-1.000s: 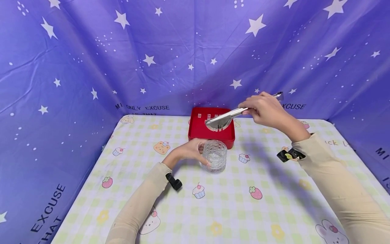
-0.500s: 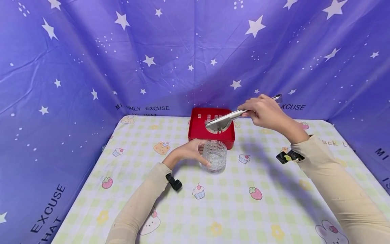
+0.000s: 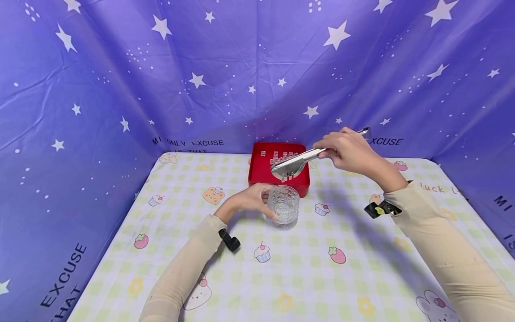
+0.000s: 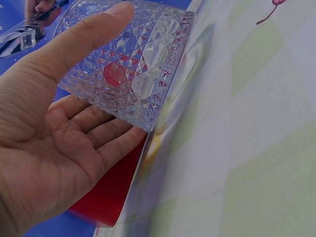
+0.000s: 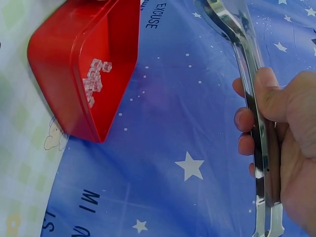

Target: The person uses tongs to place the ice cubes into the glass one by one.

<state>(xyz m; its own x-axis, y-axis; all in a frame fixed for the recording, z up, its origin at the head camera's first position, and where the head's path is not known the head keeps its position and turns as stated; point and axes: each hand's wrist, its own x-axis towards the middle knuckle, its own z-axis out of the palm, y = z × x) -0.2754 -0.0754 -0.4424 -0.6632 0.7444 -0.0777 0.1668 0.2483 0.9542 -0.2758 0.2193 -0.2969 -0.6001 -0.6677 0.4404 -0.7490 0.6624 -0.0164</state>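
My left hand (image 3: 251, 199) holds the side of a clear, patterned glass tumbler (image 3: 284, 208), which stands upright on the tablecloth. In the left wrist view, the thumb lies along one side of the tumbler (image 4: 121, 64), the fingers along the other. My right hand (image 3: 350, 147) grips shiny metal tongs (image 3: 295, 163), their broad end slanting down over a red box (image 3: 257, 176). The right wrist view shows fingers and thumb closed round the handles of the tongs (image 5: 259, 138). A small clear cube (image 4: 28, 40) shows at the end of the tongs in the left wrist view.
Several clear cubes (image 5: 94, 79) lie inside the red box, just behind the tumbler. A checked cloth (image 3: 306, 277) with printed cupcakes and strawberries covers the table. Blue star-patterned curtain (image 3: 225, 89) hangs along the back and sides.
My right hand and the tongs have come down slightly, towards the tumbler, and more cubes show behind the tongs. The left hand and the tumbler have stayed in place.
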